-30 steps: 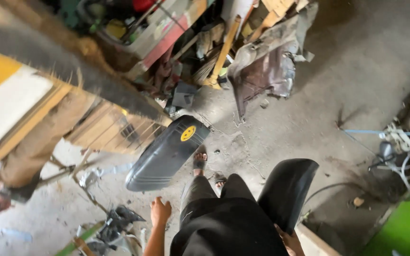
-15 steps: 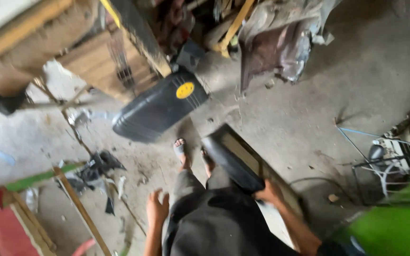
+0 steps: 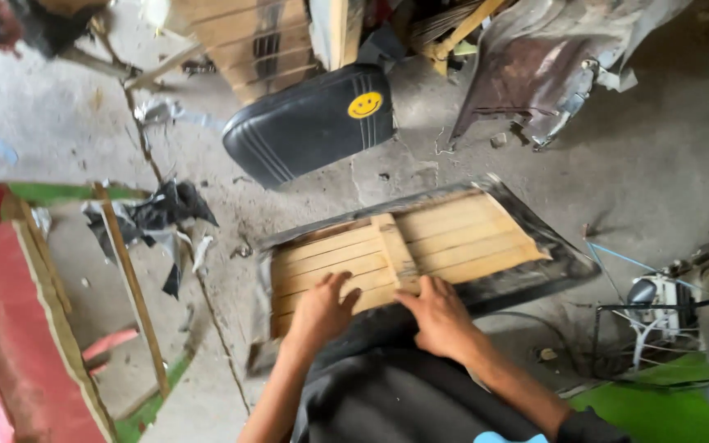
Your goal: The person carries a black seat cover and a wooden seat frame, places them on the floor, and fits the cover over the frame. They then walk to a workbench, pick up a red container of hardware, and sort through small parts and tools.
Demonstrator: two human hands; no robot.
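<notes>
A cracked concrete floor strewn with scrap lies under the hands, and the seat cushion carried upright in one hand half a second ago now lies flipped, wooden slats up. There are two cushions; the second, black cushion with a yellow sticker lies beyond. The left hand and right hand press flat, fingers spread, on the slats' near edge.

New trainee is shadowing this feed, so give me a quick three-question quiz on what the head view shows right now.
1. True or false: both hands rest on the wooden slatted underside of the seat panel.
2. Which thing carries a round yellow sticker? A) black cushion B) red board C) grey sheet
3. Fill in: the panel's slats are made of ____.

Key:
1. True: left hand and right hand lie flat on it.
2. A: the black cushion lying on the concrete floor.
3. Wood.
</notes>
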